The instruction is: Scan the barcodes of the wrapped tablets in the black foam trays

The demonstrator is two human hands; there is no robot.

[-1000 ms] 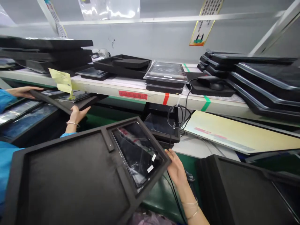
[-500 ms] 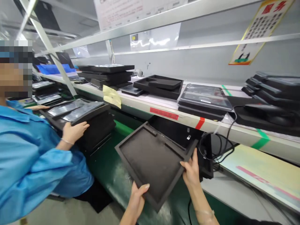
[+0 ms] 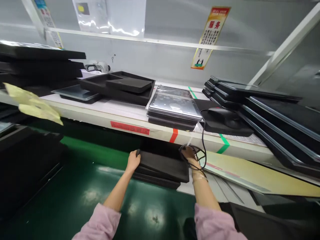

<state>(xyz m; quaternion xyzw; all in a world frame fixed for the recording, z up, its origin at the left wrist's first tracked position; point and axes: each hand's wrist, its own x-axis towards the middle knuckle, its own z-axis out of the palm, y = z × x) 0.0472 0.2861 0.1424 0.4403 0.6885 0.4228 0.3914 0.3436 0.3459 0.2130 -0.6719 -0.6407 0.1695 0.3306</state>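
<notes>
Under the shelf, a black foam tray lies tilted on other black trays. My left hand is closed on its left edge, thumb on top. My right hand reaches to the tray's right side, partly behind a coil of black cable; its fingers are dark and hidden there, so their grip does not show. The inner part of the tray is in the shadow of the shelf.
Above, the shelf edge crosses the view, bearing clear-covered panels, an open black tray, a mouse and stacked panels at right. Black stacks stand at left on the green surface. Yellowish board lies right.
The view has swung right and the co-worker is out of sight. Both my hands have moved in under the shelf; the empty tray they held up in front is no longer held up there.
</notes>
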